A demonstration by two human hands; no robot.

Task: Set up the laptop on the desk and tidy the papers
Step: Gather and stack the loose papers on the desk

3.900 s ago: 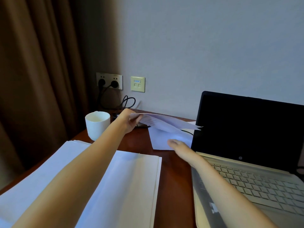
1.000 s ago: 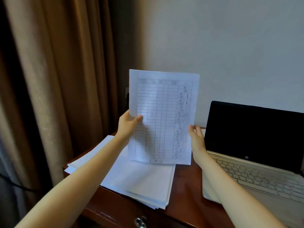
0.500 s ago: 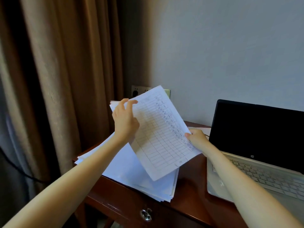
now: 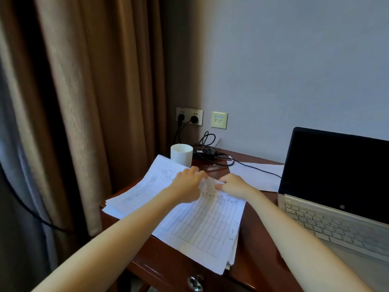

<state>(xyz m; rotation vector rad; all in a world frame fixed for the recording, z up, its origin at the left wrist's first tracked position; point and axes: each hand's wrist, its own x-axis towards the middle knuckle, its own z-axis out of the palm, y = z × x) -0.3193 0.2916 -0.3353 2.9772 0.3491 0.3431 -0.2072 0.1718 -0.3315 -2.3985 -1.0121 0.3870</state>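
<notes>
Right hand (image 4: pixel 233 185) pinches white gridded sheet (image 4: pixel 206 226); left hand (image 4: pixel 186 184) grip unclear. Align edges with white paper stack (image 4: pixel 134 197) beside silver laptop (image 4: pixel 336 224).

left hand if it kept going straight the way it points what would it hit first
The left hand would probably meet the black cables just beyond the papers; the cup sits left of that line, though depth is unclear.
</notes>
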